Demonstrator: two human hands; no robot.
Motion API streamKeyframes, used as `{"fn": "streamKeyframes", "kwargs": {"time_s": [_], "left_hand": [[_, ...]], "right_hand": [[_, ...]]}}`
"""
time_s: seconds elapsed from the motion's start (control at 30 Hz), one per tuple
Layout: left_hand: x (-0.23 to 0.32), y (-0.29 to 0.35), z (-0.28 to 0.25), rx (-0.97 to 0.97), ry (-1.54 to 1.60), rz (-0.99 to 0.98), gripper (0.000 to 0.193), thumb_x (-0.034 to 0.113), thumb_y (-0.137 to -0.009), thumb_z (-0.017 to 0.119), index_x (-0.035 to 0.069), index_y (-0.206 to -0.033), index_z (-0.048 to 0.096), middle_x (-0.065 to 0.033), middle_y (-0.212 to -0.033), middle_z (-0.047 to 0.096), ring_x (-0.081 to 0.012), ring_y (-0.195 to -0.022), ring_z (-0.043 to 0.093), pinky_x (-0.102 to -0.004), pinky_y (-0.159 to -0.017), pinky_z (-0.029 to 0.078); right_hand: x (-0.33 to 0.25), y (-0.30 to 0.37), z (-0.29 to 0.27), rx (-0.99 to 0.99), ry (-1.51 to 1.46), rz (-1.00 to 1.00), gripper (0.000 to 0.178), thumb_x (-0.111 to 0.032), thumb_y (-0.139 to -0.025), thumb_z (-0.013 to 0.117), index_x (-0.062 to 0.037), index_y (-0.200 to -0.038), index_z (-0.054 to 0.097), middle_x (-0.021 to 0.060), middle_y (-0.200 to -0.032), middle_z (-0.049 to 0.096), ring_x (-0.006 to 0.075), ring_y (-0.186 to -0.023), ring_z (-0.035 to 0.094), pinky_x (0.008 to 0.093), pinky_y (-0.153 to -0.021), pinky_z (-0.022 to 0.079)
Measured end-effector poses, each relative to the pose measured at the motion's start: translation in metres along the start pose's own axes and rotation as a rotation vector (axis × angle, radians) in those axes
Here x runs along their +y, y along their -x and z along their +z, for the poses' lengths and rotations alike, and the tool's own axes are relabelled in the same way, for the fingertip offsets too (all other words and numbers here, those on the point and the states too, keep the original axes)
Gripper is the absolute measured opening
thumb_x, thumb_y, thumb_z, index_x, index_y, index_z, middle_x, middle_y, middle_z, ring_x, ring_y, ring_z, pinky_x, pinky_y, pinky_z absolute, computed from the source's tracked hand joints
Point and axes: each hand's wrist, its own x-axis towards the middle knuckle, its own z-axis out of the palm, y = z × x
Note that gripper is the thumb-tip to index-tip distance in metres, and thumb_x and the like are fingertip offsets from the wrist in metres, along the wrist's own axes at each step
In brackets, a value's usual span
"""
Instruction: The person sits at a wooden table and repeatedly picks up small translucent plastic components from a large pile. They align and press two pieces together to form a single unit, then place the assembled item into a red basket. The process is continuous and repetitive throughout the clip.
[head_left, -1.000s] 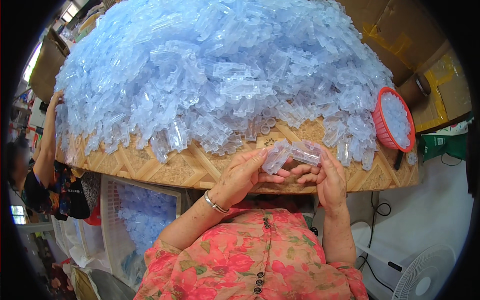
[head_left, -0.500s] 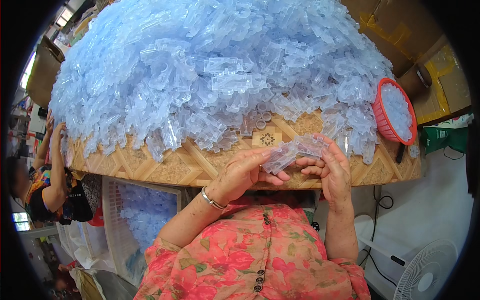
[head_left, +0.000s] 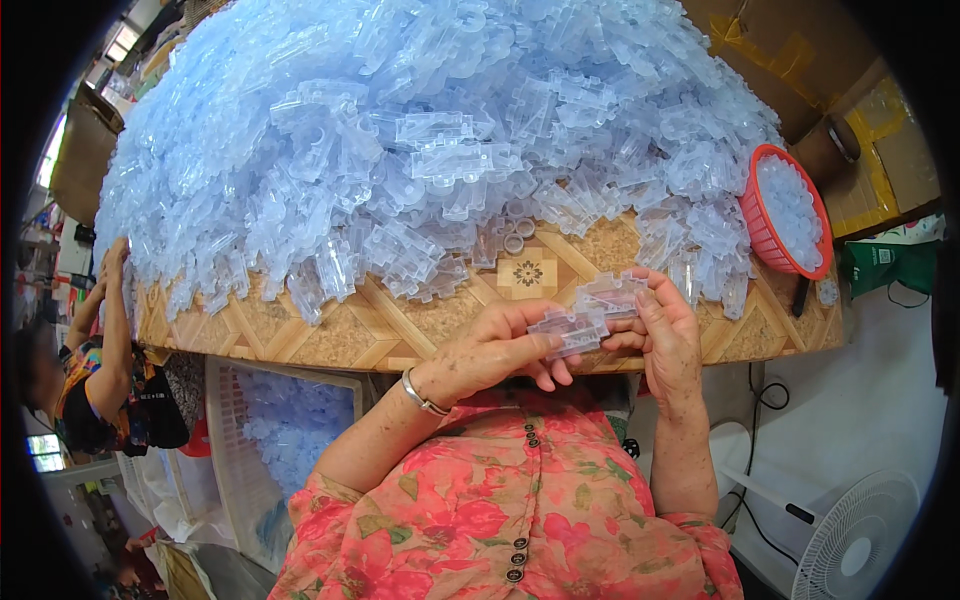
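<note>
Above the near edge of the table, my left hand pinches a clear plastic molded part between thumb and fingers. My right hand grips a second clear plastic part by its right end. The two pieces touch or overlap at their inner ends; I cannot tell whether they are joined. Beyond my hands rises a large heap of similar clear, bluish plastic parts. A few small clear rings lie at the heap's near edge.
The wood-patterned table curves around in front of me. At its right stands a red basket holding small clear pieces. A crate of plastic parts sits below left. A co-worker reaches in at left. A white fan stands lower right.
The two parts have turned in my hands, and the left one now lies flatter. My left fingers have closed in more around it. The co-worker's hands have shifted slightly.
</note>
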Motion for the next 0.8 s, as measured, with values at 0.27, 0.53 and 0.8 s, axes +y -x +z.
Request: {"fn": "streamKeyframes", "kwargs": {"time_s": [0.27, 0.53, 0.8], "left_hand": [[-0.001, -0.007, 0.008, -0.059, -0.130, 0.021, 0.029, 0.012, -0.103, 0.058, -0.002, -0.130, 0.057, -0.0132, -0.109, 0.072, -0.0146, -0.086, 0.071, -0.0236, -0.068, 0.058], [0.005, -0.005, 0.013, 0.062, 0.114, 0.045, 0.037, 0.013, -0.102, 0.059, -0.002, -0.135, 0.051, -0.0209, -0.116, 0.070, -0.0187, -0.091, 0.074, -0.0252, -0.069, 0.061], [0.003, -0.007, 0.010, 0.111, 0.136, 0.049, 0.046, 0.015, -0.105, 0.054, 0.001, -0.146, 0.043, -0.0175, -0.120, 0.069, -0.0193, -0.095, 0.073, -0.0270, -0.075, 0.061]], "right_hand": [[0.003, -0.001, 0.003, 0.104, 0.191, -0.085, 0.026, -0.011, -0.104, 0.057, -0.0007, -0.128, 0.054, 0.0122, -0.102, 0.071, 0.0129, -0.077, 0.070, 0.0220, -0.062, 0.056], [-0.014, -0.003, 0.017, 0.219, 0.804, -0.428, 0.038, -0.004, -0.093, 0.066, -0.0001, -0.130, 0.057, 0.0159, -0.111, 0.069, 0.0180, -0.076, 0.069, 0.0298, -0.064, 0.054], [-0.058, -0.025, -0.055, 0.713, 1.511, -0.708, 0.044, -0.017, -0.084, 0.077, -0.0021, -0.122, 0.063, 0.0132, -0.125, 0.060, 0.0344, -0.115, 0.056, 0.0460, -0.101, 0.045]]}}
